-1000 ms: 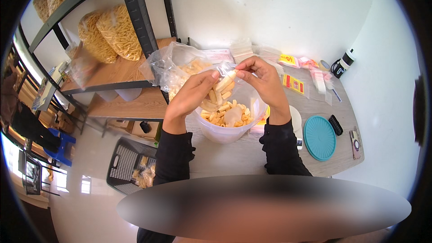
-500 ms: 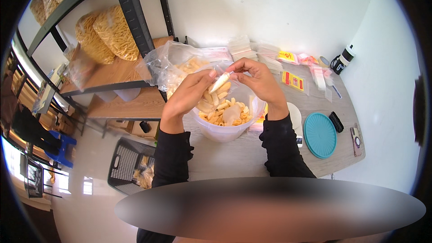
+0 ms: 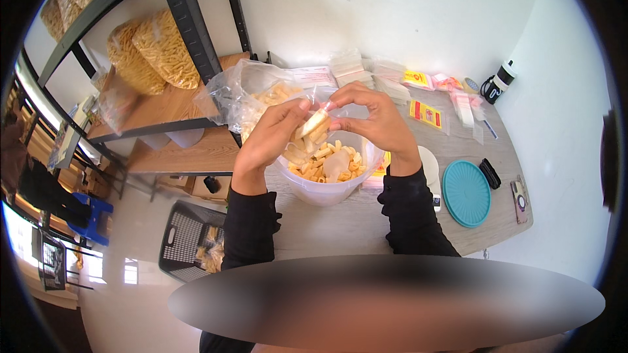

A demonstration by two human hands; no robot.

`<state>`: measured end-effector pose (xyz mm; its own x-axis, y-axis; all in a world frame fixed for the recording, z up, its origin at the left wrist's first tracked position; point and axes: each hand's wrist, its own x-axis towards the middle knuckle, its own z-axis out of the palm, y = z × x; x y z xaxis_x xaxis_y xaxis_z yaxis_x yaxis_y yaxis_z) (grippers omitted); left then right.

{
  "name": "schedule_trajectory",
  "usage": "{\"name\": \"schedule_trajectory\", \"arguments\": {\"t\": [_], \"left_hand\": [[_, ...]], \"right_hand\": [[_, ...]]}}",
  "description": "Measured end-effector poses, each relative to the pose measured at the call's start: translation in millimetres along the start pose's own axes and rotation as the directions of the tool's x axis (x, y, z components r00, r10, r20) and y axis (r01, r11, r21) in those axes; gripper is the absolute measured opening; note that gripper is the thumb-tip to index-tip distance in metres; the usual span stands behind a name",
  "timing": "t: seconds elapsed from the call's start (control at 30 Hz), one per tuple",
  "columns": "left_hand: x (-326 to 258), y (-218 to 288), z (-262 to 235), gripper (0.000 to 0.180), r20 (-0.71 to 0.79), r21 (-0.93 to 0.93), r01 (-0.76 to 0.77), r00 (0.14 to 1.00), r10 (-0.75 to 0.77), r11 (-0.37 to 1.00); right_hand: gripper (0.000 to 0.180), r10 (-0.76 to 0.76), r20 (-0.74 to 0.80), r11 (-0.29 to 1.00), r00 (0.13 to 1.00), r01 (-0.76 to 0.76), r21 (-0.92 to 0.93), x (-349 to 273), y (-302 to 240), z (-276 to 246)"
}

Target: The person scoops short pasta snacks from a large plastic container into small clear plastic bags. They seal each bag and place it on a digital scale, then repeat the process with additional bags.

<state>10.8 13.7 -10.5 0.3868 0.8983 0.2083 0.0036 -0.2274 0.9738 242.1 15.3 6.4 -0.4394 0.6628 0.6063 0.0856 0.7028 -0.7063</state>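
Observation:
Over a translucent white tub point(image 3: 317, 194) I hold a small clear plastic bag point(image 3: 314, 131) with pale yellow snack sticks in it. My left hand point(image 3: 267, 142) is closed round the bag's side and lower part. At its upper end, the thumb and fingers of my right hand point(image 3: 378, 116) pinch the gathered plastic. Loose yellow snack sticks point(image 3: 319, 168) lie in the tub below, and a pale translucent round piece point(image 3: 337, 165) rests on them. Just behind my left hand stands a large open clear bag point(image 3: 229, 85) of the same snacks.
On the grey table point(image 3: 307, 235), a teal lid point(image 3: 466, 194), a black case point(image 3: 489, 174) and a phone point(image 3: 519, 201) lie to the right. Stacked plastic bags point(image 3: 350, 65), yellow-red packets point(image 3: 425, 114) and a black bottle point(image 3: 499, 82) are farther back. A shelf point(image 3: 176, 108) and dark crate point(image 3: 190, 238) stand left.
The small bag has turned between my hands, so the sticks in it show at a different angle. My right fingers have shifted slightly along its upper end.

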Motion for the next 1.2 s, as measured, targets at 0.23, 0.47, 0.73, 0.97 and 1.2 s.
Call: {"name": "schedule_trajectory", "arguments": {"t": [0.23,0.47,0.73,0.97,1.2], "left_hand": [[-1.5,0.4,1.2,0.051,-0.018,0.086,-0.053,0.998,0.054,0.995],[-2.0,4.6,5.6,0.049,-0.036,-0.058,-0.002,0.999,0.000,0.998],[-0.4,4.5,8.1,0.044,-0.111,0.026,-0.058,0.992,0.060,0.998],[-4.8,13.9,8.6,0.047,-0.174,0.282,-0.102,0.972,0.155,0.954],[-9.4,17.0,33.1,0.063,-0.112,0.695,-0.189,0.925,0.364,0.694]], "right_hand": [[0.021,0.044,0.065,0.997,0.997,-0.040,-0.068,0.0,4.6,10.5],[0.022,0.047,-0.016,0.998,0.999,-0.047,-0.037,2.0,5.1,14.7],[0.014,0.120,-0.141,0.992,0.983,-0.124,-0.024,-1.8,-4.8,7.3],[0.011,0.071,-0.234,0.988,0.970,-0.101,-0.118,-5.2,-15.3,8.9],[0.014,0.085,-0.155,0.990,0.984,-0.102,-0.101,-9.0,-25.9,15.6]]}}
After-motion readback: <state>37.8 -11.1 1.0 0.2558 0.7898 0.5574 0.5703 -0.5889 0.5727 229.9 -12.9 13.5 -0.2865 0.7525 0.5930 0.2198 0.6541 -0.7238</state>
